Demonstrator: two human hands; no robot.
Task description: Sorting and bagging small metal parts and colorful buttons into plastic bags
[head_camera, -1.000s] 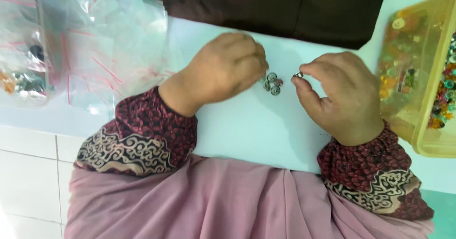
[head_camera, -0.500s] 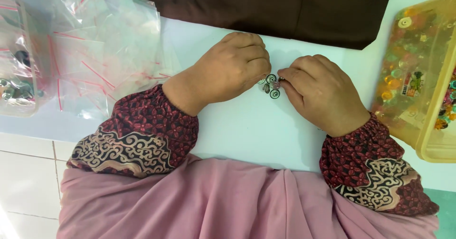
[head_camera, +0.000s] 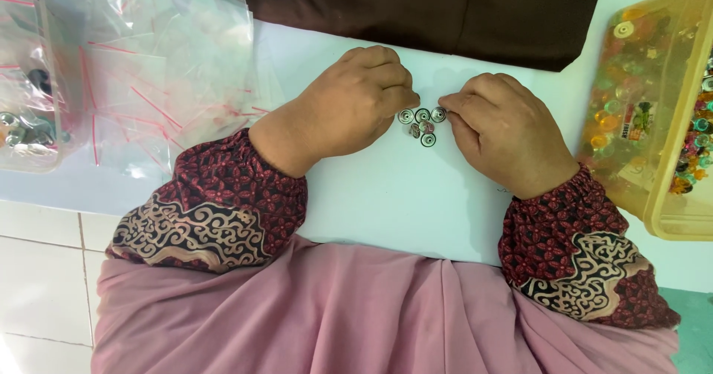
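Head view, looking down at a white bench [head_camera: 386, 203].

Left hand [head_camera: 349, 106]: curled loosely, knuckles up, fingertips resting at the left edge of a small cluster of round silver-rimmed beads [head_camera: 422, 125]. Nothing visibly gripped; whether a bead sits under the fingertips cannot be told.

Right hand [head_camera: 505, 132]: also curled, thumb and forefinger pinched together right at the rightmost bead of the cluster. It looks like contact with that bead, but a firm hold cannot be confirmed.

Beads: about 5 pieces, lying on the bench between the 2 hands, packed touching one another, mid-bench and slightly far of centre.

Change over the last 1 s: the right hand was apart from the cluster, holding 1 bead up between its fingertips; it has since closed in on the left hand, and the cluster now counts more pieces than it did. Judgement: the raised bead has been set down with the others, so the group is growing piece by piece.

Surroundings: clear zip bags with red seal lines [head_camera: 148, 69] lie at far left; a clear container [head_camera: 30, 132] sits at the left edge; a yellow translucent box of coloured beads [head_camera: 661, 158] stands at right; dark brown cloth [head_camera: 445, 6] lies along the far side.
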